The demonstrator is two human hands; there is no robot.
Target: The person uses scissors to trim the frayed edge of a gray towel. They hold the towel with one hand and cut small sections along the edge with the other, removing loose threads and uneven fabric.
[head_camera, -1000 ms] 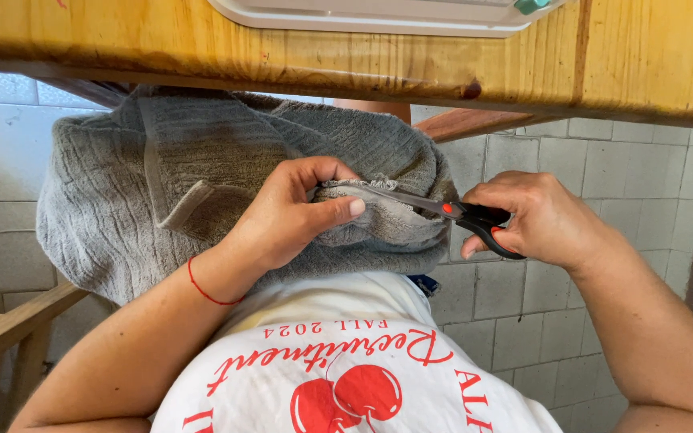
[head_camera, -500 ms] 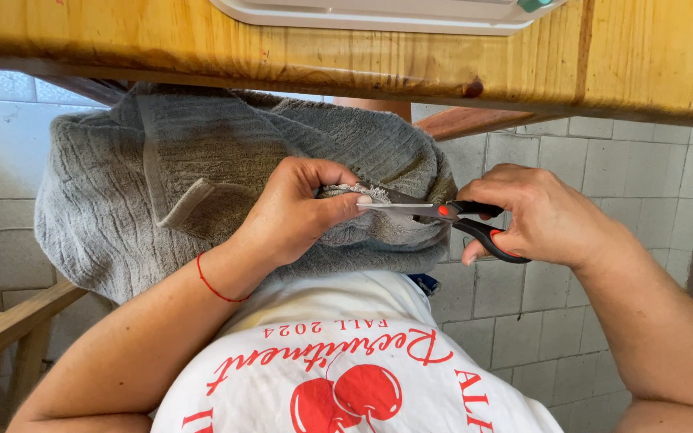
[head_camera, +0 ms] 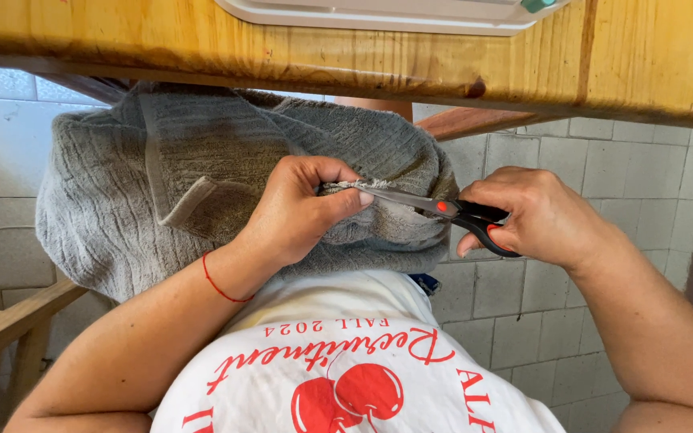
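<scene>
A grey ribbed towel lies bunched on my lap under the table edge. My left hand pinches a frayed hem of the towel between thumb and fingers. My right hand grips black-handled scissors with a red pivot. The scissor blades lie along the frayed hem, right beside my left thumb.
A varnished wooden table edge runs across the top, with a white tray-like object on it. Pale tiled floor lies below. A wooden frame sits at the lower left. I wear a white shirt with red print.
The scissors have slid left along the hem towards my left thumb. My left hand has stayed pinched on the towel's edge.
</scene>
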